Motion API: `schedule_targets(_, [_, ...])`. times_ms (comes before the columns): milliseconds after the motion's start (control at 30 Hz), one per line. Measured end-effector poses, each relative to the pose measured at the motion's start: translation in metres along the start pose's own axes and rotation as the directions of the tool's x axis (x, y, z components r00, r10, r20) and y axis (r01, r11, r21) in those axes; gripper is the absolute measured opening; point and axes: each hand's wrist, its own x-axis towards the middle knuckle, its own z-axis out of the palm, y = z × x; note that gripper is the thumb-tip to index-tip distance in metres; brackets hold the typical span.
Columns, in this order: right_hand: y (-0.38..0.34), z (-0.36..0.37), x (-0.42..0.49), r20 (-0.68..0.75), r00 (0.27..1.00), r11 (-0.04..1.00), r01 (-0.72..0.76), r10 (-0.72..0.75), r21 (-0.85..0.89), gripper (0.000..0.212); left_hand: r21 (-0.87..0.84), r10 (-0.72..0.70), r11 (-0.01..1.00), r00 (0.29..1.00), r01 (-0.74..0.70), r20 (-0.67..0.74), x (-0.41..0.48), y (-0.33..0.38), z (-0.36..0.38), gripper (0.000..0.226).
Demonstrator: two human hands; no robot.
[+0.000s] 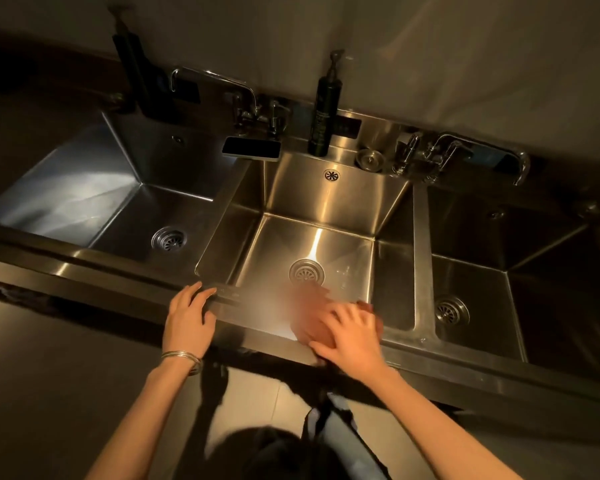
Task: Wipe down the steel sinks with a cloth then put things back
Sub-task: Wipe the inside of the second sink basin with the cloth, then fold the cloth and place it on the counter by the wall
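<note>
Three steel sinks stand in a row: a left one [84, 188], a middle one [326, 199] and a right one [471, 271]. My right hand [352, 336] presses a reddish-brown cloth [312, 323] flat against the middle sink's front rim, fingers spread. The cloth looks blurred. My left hand [187, 315] rests on the front rim to the left, fingers relaxed, holding nothing. A dark pump bottle [324, 112] and a loose drain strainer [370, 157] sit on the back ledge. A dark phone-like slab [251, 148] lies on the ledge between the left and middle sinks.
Swivel taps rise at the back left [222, 84] and back right [478, 150]. A second dark pump bottle [132, 64] stands behind the left sink. Each basin has a round drain. A tiled floor [66, 375] lies below the counter's front edge.
</note>
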Motion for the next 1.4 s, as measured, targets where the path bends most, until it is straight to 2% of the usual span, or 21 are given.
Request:
schedule_targets(133, [0.085,-0.008,-0.076,-0.114,0.965,0.972,-0.237,0.235,0.001,0.053,-0.007,0.045,0.999,0.999,-0.045,0.021,-0.003,0.013,0.015,0.043])
schedule_targets(267, [0.084,-0.005,-0.078,-0.132,0.932,0.939,-0.342,0.338,-0.015,0.054,0.012,0.114,0.993,0.993,-0.114,0.028,-0.007,0.034,0.035,0.040])
schedule_targets(333, [0.059,-0.004,-0.061,-0.131,0.939,0.948,-0.318,0.317,0.009,0.052,0.036,0.163,0.986,0.986,-0.165,0.042,-0.009,0.046,0.044,0.041])
schedule_targets(433, [0.031,-0.005,-0.034,-0.104,0.980,0.986,-0.165,0.167,0.024,0.050,0.128,0.213,0.965,0.970,-0.228,0.118,-0.009,0.061,0.055,0.042])
schedule_targets(500, [0.036,-0.010,-0.028,-0.028,0.998,0.997,-0.061,0.062,0.036,0.053,0.195,0.216,0.949,0.963,-0.246,0.164,-0.008,0.068,0.060,0.043])
schedule_targets(567, [0.058,-0.018,-0.039,0.004,1.000,0.999,-0.024,0.024,0.038,0.053,0.271,0.231,0.919,0.948,-0.286,0.220,-0.007,0.072,0.065,0.047])
schedule_targets(700, [0.105,-0.022,-0.085,-0.088,0.983,0.987,-0.162,0.163,0.024,0.045,0.351,0.223,0.883,0.935,-0.313,0.274,-0.009,0.068,0.074,0.050])
schedule_targets(800, [0.104,-0.015,-0.086,-0.055,0.961,0.962,-0.271,0.272,0.018,0.041,0.326,0.238,0.889,0.932,-0.322,0.272,-0.005,0.065,0.073,0.050])
schedule_targets(867, [0.090,-0.012,-0.074,-0.027,0.950,0.950,-0.310,0.311,0.023,0.043,0.285,0.259,0.901,0.933,-0.326,0.250,-0.003,0.061,0.069,0.050])
schedule_targets(933, [0.072,-0.010,-0.061,-0.013,0.958,0.958,-0.285,0.285,-0.001,0.044,0.228,0.266,0.926,0.949,-0.301,0.170,0.000,0.051,0.060,0.047])
schedule_targets(1033, [0.039,-0.003,-0.037,-0.002,0.966,0.966,-0.257,0.257,0.006,0.043,0.148,0.202,0.967,0.978,-0.207,0.044,0.007,0.017,0.037,0.042])
schedule_targets(1133, [-0.005,0.005,-0.008,-0.054,0.976,0.977,-0.212,0.212,0.008,0.044,0.160,0.127,0.979,0.992,-0.123,-0.013,0.021,-0.028,0.007,0.043])
schedule_targets(1300, [-0.101,0.015,0.054,-0.124,0.981,0.988,-0.148,0.151,0.031,0.045,0.216,0.085,0.971,0.993,-0.101,0.083,0.048,-0.086,-0.038,0.054])
schedule_targets(1400, [-0.163,0.024,0.098,-0.096,0.988,0.992,-0.116,0.120,0.047,0.045,0.214,0.109,0.968,0.987,-0.133,0.119,0.061,-0.110,-0.060,0.061])
